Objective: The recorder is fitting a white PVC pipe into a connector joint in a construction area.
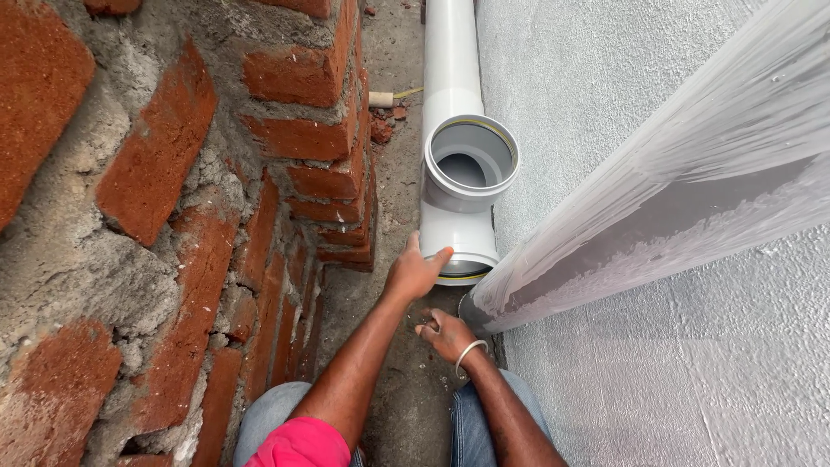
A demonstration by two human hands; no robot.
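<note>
A white plastic tee fitting (pixel 458 216) with a wide open side socket (pixel 471 156) sits at the end of a white pipe (pixel 450 52), between a brick wall and a plastered wall. My left hand (pixel 415 272) grips the lower socket of the fitting, thumb across its rim. A long grey pipe (pixel 657 216), smeared with white, slants in from the upper right, and its end lies just below that socket. My right hand (pixel 445 333), a metal bangle (pixel 469 353) on the wrist, sits at the grey pipe's end with fingers curled. Whether it holds the pipe is unclear.
A rough red brick wall (pixel 173 216) with grey mortar fills the left. A white textured plastered wall (pixel 692 363) stands on the right. Between them is a narrow strip of grey concrete floor (pixel 393 173) with brick bits and a small stick. My knees in blue jeans (pixel 268 406) are at the bottom.
</note>
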